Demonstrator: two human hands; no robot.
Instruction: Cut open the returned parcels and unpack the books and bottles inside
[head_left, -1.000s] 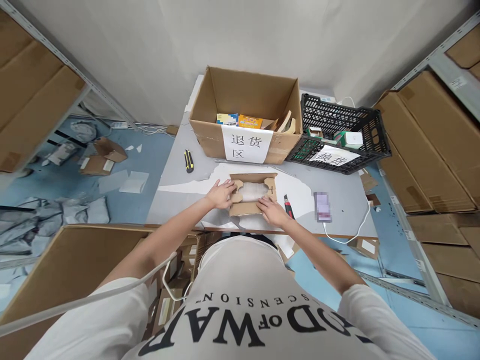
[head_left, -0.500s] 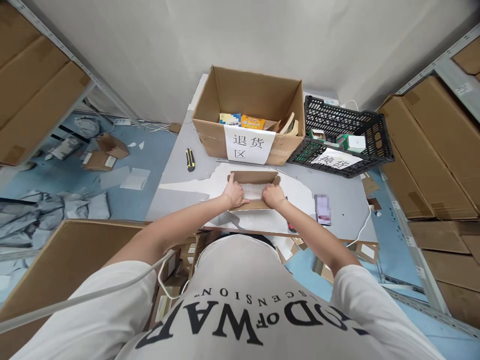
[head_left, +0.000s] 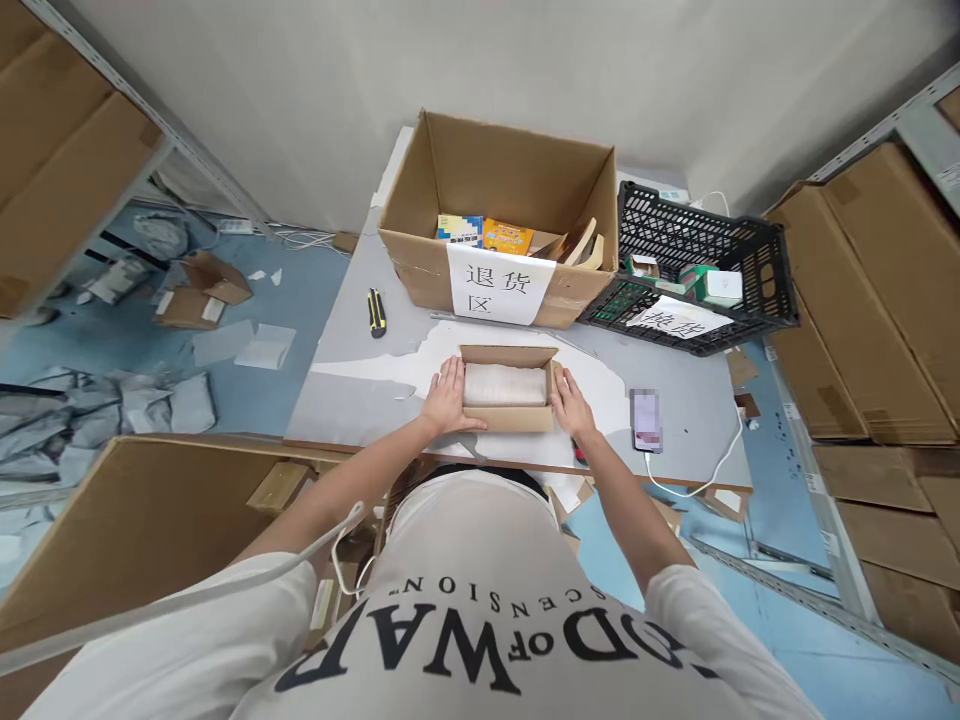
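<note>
A small open cardboard box [head_left: 512, 419] stands on the table in front of me. Inside it lies a pale wrapped bundle [head_left: 505, 385], its contents hidden by the wrapping. Against the box's left end rests my left hand [head_left: 448, 398], fingers stretched out and the thumb along the front corner. My right hand [head_left: 571, 403] lies along the right end with its fingers extended. Partly covered by my right wrist, a red-and-black object [head_left: 578, 452] sits at the table's front edge.
Behind stands a large cardboard box [head_left: 427, 278] holding books, beside a black crate [head_left: 776, 290] with small packages. A yellow-and-black utility knife [head_left: 376, 313] lies left, a phone [head_left: 646, 420] on a cable right. Shelves with cartons [head_left: 832, 300] flank the table [head_left: 352, 420].
Both hands have moved from gripping inside the small box to its outer ends, with fingers straightened. The wrapped bundle now shows fully between the box walls. The view has shifted slightly.
</note>
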